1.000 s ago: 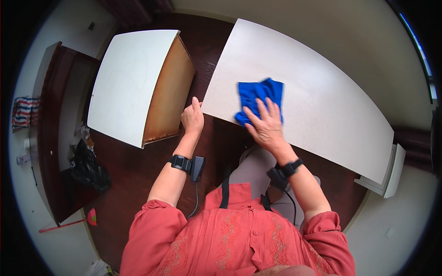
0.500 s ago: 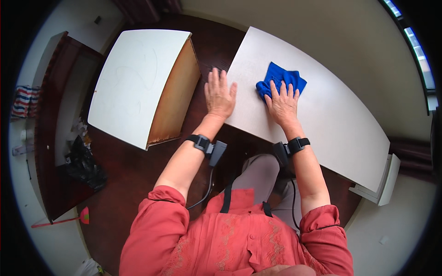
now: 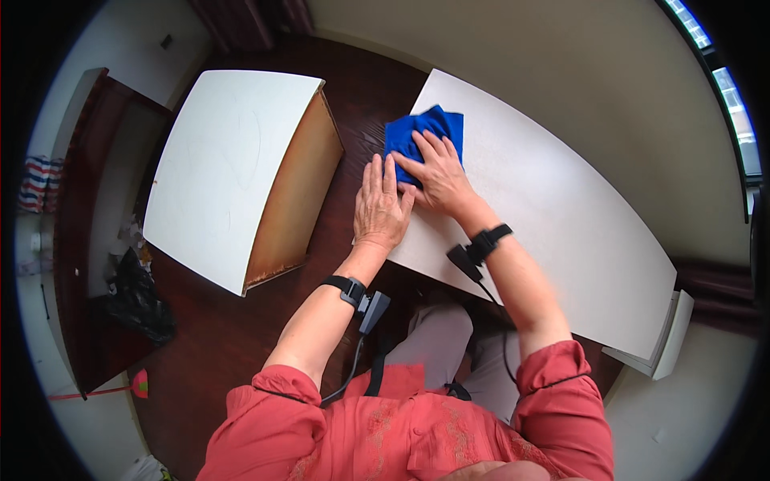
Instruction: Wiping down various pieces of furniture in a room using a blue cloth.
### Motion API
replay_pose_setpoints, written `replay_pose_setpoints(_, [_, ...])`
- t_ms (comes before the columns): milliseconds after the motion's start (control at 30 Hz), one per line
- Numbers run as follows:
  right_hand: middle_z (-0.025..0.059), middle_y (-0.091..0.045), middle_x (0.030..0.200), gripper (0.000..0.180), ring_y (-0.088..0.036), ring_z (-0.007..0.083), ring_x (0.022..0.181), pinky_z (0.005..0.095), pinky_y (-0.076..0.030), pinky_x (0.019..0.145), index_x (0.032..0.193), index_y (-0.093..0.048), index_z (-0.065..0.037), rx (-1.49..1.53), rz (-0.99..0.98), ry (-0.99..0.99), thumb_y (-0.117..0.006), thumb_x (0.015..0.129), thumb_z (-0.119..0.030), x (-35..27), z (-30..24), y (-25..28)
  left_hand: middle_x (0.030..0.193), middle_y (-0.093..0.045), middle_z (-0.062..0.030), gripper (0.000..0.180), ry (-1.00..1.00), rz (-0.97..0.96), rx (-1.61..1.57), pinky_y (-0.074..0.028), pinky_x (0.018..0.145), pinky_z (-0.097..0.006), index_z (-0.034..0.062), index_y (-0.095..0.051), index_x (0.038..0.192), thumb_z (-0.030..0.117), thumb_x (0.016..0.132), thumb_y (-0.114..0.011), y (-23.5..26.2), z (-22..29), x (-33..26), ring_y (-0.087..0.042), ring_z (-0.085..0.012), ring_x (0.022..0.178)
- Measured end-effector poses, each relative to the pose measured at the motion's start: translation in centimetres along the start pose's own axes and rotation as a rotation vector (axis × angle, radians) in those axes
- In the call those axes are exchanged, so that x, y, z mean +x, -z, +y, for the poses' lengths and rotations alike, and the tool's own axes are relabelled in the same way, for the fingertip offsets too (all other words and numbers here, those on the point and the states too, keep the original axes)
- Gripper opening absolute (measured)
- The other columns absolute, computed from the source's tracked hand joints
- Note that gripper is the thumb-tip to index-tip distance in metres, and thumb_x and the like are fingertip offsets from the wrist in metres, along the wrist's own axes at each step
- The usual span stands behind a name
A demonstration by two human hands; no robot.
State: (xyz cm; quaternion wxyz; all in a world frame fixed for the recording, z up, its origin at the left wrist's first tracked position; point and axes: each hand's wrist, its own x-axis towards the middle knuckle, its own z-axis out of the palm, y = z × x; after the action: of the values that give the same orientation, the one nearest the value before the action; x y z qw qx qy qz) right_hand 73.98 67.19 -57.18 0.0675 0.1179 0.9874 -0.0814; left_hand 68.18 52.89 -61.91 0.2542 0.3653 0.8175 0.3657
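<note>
Head view: long pale table [image 3: 561,232] runs at a slant through the room, its far edge facing a plain beige wall [image 3: 513,40]. Dark red-brown floor [image 3: 200,361] beneath. Window [image 3: 736,112] high on the right; purple curtain [image 3: 249,20] at the back left.

Blue cloth [image 3: 401,140] lies at the table's left end, rumpled, one corner jutting past the left edge. Right hand [image 3: 437,172] lies on it, fingers spread, palm down. Left hand [image 3: 381,204] sits over the left edge near the near-left corner, fingers straight and close together, its tips at the cloth's lower border; whether it bears any weight I cannot tell. Thumb side of the left hand meets the right hand. Right forearm [image 3: 521,280] crosses the near edge and hides a stretch of it.

Beside the left edge, across a strip of floor: white-topped cabinet [image 3: 220,176], its side panel [image 3: 289,200] brown and stained. White unit [image 3: 670,341] by the table's near-right corner.

Farther left: dark wooden furniture [image 3: 72,272], black plastic bag [image 3: 136,301], striped bag [image 3: 38,184], red-handled tool [image 3: 96,393] near the floor. Person's legs [image 3: 437,333] stand close below the near edge. Black straps [image 3: 485,243] with cables on both wrists.
</note>
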Motion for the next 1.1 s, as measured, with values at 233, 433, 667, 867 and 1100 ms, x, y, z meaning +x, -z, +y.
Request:
replay_pose_setpoints(233, [0.0228, -0.047, 0.133, 0.054, -0.04, 0.0409, 0.126, 0.055, -0.032, 0.102, 0.128, -0.056, -0.018, -0.14, 0.044, -0.238, -0.059, 0.084, -0.049, 6.2, 4.0, -2.3, 0.151, -0.025, -0.0204, 0.075, -0.005, -0.055, 0.185, -0.032, 0.107, -0.047, 0.012, -0.026, 0.147, 0.051, 0.089, -0.051, 0.0, 0.2, 0.5, -0.029, -0.0387, 0.136])
replay_pose_setpoints(433, [0.0204, -0.05, 0.128, 0.053, -0.042, 0.0389, 0.124, 0.0563, -0.033, 0.099, 0.123, -0.059, -0.018, -0.208, 0.151, -0.365, -0.062, 0.081, -0.051, 5.7, 8.3, -1.6, 0.149, -0.028, -0.0217, 0.072, 0.043, -0.104, 0.198, -0.037, 0.102, -0.047, 0.0107, -0.032, 0.145, 0.049, 0.088, -0.053, -0.3, 0.5, 0.6, -0.032, -0.0391, 0.134])
replay_pose_setpoints(667, [0.0192, -0.047, 0.133, 0.052, -0.039, 0.0377, 0.127, 0.0559, -0.031, 0.101, 0.13, -0.054, -0.016, -0.322, 0.114, -0.547, -0.056, 0.088, -0.047, -1.2, 14.4, 2.1, 0.148, -0.029, -0.0215, 0.071, 0.044, -0.124, 0.223, -0.037, 0.104, -0.046, 0.0095, -0.032, 0.145, 0.048, 0.089, -0.052, 0.3, 0.6, 0.8, -0.034, -0.0372, 0.133])
replay_pose_setpoints(867, [0.0191, -0.045, 0.138, 0.055, -0.04, 0.0378, 0.128, 0.0537, -0.033, 0.102, 0.135, -0.05, -0.018, -0.434, 0.015, -0.778, -0.05, 0.091, -0.05, -11.8, 22.6, 7.1, 0.15, -0.026, -0.0193, 0.072, 0.049, -0.145, 0.186, -0.035, 0.106, -0.046, 0.0105, -0.032, 0.145, 0.051, 0.089, -0.05, 0.3, 0.3, 0.8, -0.031, -0.0357, 0.135])
replay_pose_setpoints(1100, [0.0202, -0.047, 0.134, 0.056, -0.042, 0.0396, 0.124, 0.0544, -0.037, 0.098, 0.137, -0.047, -0.02, -0.608, 0.035, -1.125, -0.045, 0.092, -0.053, -21.2, 24.2, 10.9, 0.153, -0.021, -0.0182, 0.074, -0.096, -0.13, 0.277, -0.025, 0.111, -0.046, 0.0128, -0.031, 0.146, 0.058, 0.089, -0.046, 0.0, 0.4, 0.8, -0.025, -0.0341, 0.139])
